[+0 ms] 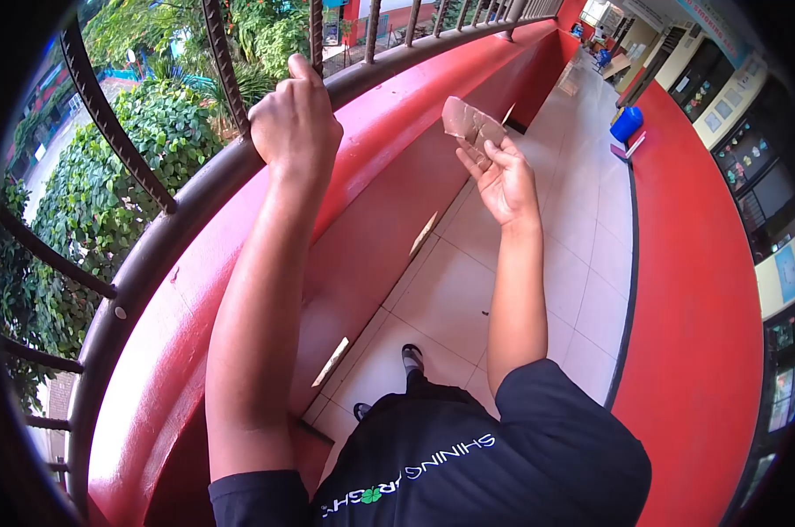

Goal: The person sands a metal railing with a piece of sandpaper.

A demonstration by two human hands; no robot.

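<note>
My left hand is closed on the dark metal railing along the top of the red wall, with the bars rising beside the knuckles. Out over the walkway, my right hand holds up a flat, brownish-pink piece with creases across it and an uneven edge. Thumb and fingers pinch it at its lower right end. It looks like a folded cloth or a scrap of thin sheet, but I cannot tell its kind.
A red parapet wall curves along the left, with leafy bushes beyond the bars. Pale floor tiles run ahead. On the right stands another red wall; a blue container sits by it, farther along.
</note>
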